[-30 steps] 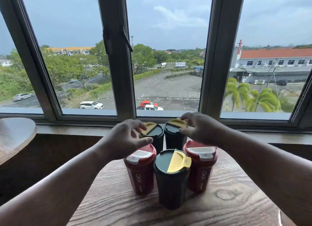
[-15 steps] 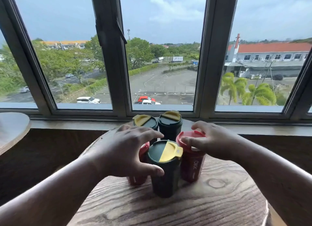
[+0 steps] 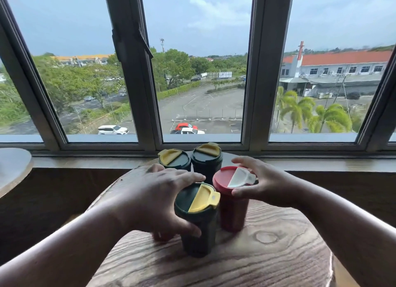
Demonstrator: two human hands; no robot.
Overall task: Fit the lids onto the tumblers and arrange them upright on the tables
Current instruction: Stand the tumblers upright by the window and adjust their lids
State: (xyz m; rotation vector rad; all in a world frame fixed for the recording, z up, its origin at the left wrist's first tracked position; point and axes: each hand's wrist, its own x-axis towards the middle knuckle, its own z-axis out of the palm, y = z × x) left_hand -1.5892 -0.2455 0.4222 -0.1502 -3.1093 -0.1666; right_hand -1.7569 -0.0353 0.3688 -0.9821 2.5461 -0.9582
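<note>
Several lidded tumblers stand upright on the round wooden table. In front is a dark green tumbler with a yellow flap lid. Two more green tumblers stand at the back near the sill. My left hand curls over the left red tumbler, hiding all but its base, and its thumb lies against the front green tumbler. My right hand pinches the lid rim of the right red tumbler, which has a white flap.
A window sill and a tall window run just behind the table. The edge of a second wooden table shows at the far left. Bare wood lies in front of and to the right of the tumblers.
Both hands came back from the two rear green tumblers to the two red ones in front. The left now covers the left red tumbler and the right holds the right one's lid.
</note>
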